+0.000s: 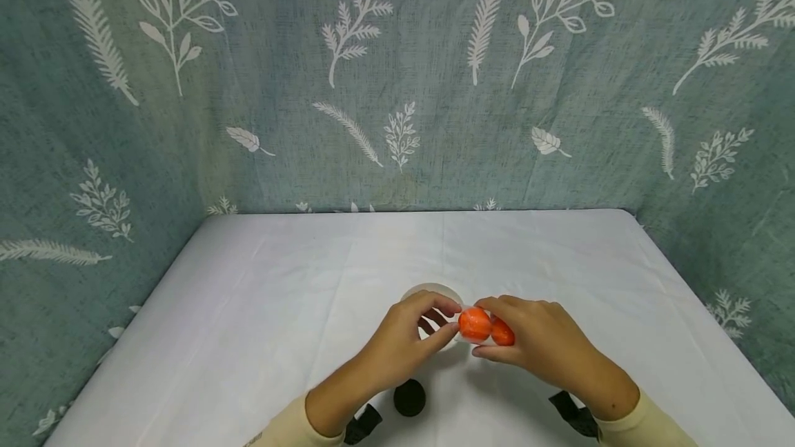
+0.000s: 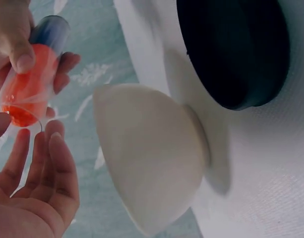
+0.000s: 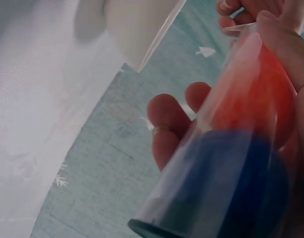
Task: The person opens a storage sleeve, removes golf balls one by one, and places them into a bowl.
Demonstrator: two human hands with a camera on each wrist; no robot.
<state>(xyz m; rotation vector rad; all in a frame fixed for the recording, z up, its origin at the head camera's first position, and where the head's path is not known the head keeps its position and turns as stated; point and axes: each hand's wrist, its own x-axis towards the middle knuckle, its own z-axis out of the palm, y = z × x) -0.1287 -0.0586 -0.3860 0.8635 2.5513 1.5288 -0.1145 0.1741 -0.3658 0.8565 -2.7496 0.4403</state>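
Grips a clear tube [image 3: 164, 201] with the right hand [image 1: 546, 336], wrapping thumb and fingers round opposite sides. Curves the fingers of the left hand [image 1: 400, 336] at the tube's nine o'clock, bringing thumb and forefinger up to the rim of the mouth; cannot tell whether pinching that rim or merely touching it. Holds the tube above the table between both hands, lying roughly along a nine-to-three line in the head view, with the mouth toward nine.

Shows orange balls [image 1: 475, 324] inside, apparently two, nearest the mouth. Shows also a blue ball [image 3: 231, 183] deeper in, next to the dark end piece [image 3: 142, 230], in the right wrist view.

Farther out, at ten o'clock from the tube, shows a white bowl [image 1: 433, 288], standing upright and partly hidden behind the left hand. Between seven and eight o'clock, shows a round black dish [image 1: 410, 398], lying near the left wrist. Bears dark straps [image 1: 363, 425] by both wrists, just beside cream sleeves [image 1: 646, 426].

Spreads a white cloth [image 1: 279, 295] over the table beneath everything. Hangs a teal curtain [image 1: 279, 54] patterned with white leaves beyond, from nine o'clock through twelve to three.
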